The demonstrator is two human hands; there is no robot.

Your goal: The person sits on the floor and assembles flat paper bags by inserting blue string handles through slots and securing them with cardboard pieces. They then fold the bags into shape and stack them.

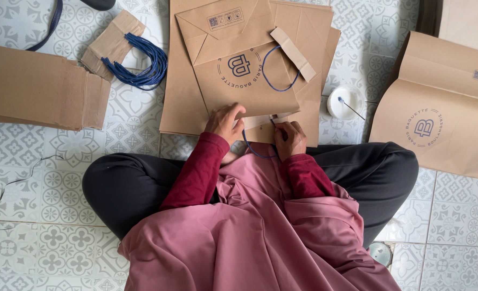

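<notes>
While the flat brown paper bag [244, 81] lay just ahead of the knees on the floor, both hands met its near edge: left hand [224, 123] pressing flat, right hand [289, 137] pinching the blue cord [256, 152].

The person wears a long, loose dusty-pink garment [260, 237] of smooth draping fabric, falling in broad folds. Beneath it are close-fitting dark red long sleeves [198, 170] reaching the wrists, and plain black trousers [126, 186]. Both hands [224, 123] are bare.
</notes>
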